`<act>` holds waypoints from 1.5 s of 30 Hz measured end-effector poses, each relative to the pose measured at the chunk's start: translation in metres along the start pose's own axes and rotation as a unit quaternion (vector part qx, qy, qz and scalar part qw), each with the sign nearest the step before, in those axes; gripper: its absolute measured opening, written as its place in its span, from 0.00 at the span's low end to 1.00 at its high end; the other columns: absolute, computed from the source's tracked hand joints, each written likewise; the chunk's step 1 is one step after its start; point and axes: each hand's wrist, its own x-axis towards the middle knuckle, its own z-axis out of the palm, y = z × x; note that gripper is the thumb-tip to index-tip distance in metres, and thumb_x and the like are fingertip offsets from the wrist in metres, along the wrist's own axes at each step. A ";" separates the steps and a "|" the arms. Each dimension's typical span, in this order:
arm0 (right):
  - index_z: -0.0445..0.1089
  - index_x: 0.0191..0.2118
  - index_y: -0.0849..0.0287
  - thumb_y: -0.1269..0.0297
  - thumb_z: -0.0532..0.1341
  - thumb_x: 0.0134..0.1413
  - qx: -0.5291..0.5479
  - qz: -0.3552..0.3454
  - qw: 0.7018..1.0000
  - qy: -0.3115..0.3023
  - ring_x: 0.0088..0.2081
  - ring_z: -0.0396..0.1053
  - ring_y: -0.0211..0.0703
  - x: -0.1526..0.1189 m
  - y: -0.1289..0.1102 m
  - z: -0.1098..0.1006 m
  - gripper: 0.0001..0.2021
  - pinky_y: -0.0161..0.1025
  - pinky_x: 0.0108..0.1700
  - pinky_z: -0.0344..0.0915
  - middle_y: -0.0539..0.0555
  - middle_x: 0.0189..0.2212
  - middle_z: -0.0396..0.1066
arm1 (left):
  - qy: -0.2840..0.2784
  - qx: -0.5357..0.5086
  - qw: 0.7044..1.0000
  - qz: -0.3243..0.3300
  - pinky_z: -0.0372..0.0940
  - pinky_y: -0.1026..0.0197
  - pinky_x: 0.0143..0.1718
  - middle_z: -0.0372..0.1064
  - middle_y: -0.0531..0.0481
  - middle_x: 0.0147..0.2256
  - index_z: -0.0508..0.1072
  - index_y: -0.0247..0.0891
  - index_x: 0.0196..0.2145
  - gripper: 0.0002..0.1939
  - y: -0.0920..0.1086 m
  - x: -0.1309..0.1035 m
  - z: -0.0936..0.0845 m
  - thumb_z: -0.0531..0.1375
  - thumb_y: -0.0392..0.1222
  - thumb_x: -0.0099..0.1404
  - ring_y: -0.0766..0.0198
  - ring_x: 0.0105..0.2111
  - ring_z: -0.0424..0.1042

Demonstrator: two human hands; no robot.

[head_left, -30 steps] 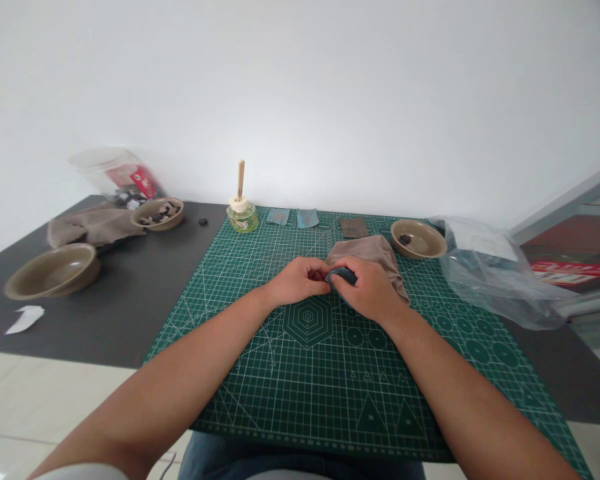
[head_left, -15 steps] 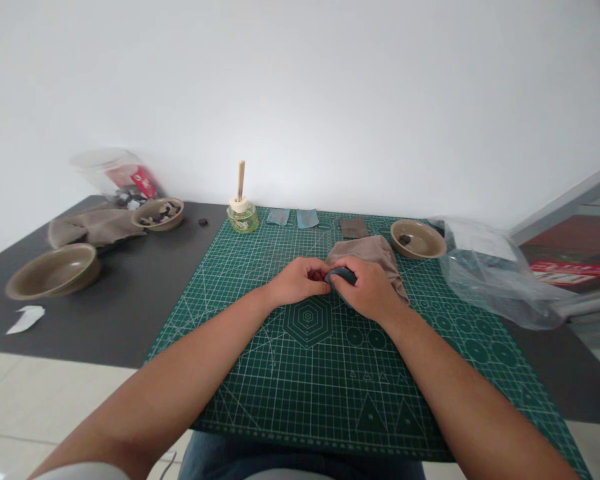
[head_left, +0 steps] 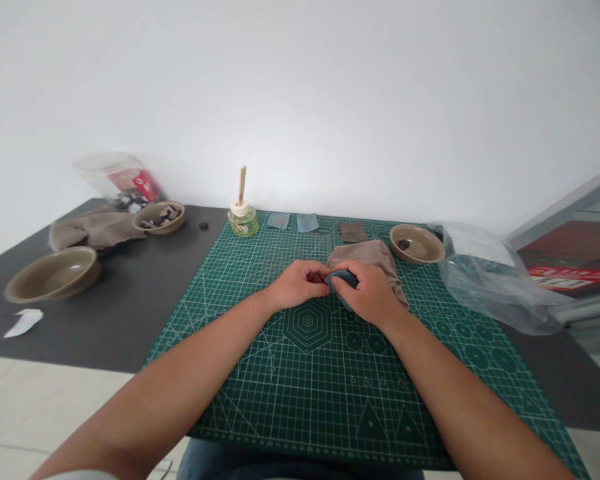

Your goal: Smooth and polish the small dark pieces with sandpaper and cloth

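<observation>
Over the middle of the green cutting mat [head_left: 260,413], my two hands meet. My right hand [head_left: 370,287] is closed around a bent blue-grey piece of sandpaper [head_left: 344,277], its thumb pressed on the sheet. My left hand [head_left: 300,285] is pinched at the sandpaper's left edge; whatever small thing its fingertips hold is hidden. Just behind the right hand lies a crumpled brown cloth [head_left: 365,252]. Farther back on the mat are two bluish sandpaper squares [head_left: 307,223] and a brown one [head_left: 353,232].
A bowl [head_left: 425,259] with a dark lump stands back right, beside a clear plastic bag [head_left: 495,287]. A reed diffuser bottle [head_left: 243,221] stands back left. Leftward are a bowl of dark and pale pieces [head_left: 159,227], a larger bowl [head_left: 55,283], a cloth [head_left: 100,227] and a plastic jar [head_left: 113,180].
The hands stay together at the same spot, with the sandpaper shifted slightly in the right fingers. The whole view has tilted a little, so things sit slightly lower.
</observation>
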 end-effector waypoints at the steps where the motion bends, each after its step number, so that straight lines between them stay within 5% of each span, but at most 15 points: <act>1: 0.72 0.34 0.59 0.68 0.59 0.50 0.001 0.002 1.000 0.003 0.33 0.71 0.43 0.000 0.000 0.000 0.05 0.38 0.37 0.64 0.52 0.30 0.75 | 0.000 0.000 1.000 0.000 0.57 0.67 0.26 0.65 0.56 0.22 0.73 0.32 0.30 0.09 0.000 0.000 0.000 0.63 0.33 0.47 0.72 0.23 0.62; 12: 0.72 0.34 0.58 0.67 0.58 0.50 -0.010 0.017 0.999 0.039 0.33 0.71 0.45 0.001 0.001 -0.004 0.06 0.41 0.36 0.65 0.53 0.31 0.75 | -0.002 0.002 1.000 -0.008 0.56 0.68 0.24 0.63 0.58 0.21 0.72 0.32 0.30 0.09 0.000 0.000 0.000 0.63 0.33 0.48 0.73 0.22 0.61; 45: 0.72 0.34 0.58 0.67 0.58 0.51 -0.027 0.012 0.999 0.017 0.32 0.71 0.45 0.001 0.001 -0.003 0.06 0.41 0.36 0.64 0.52 0.30 0.75 | -0.012 0.024 1.000 -0.014 0.57 0.68 0.25 0.64 0.57 0.22 0.71 0.32 0.32 0.10 0.004 0.000 0.000 0.62 0.31 0.48 0.73 0.22 0.61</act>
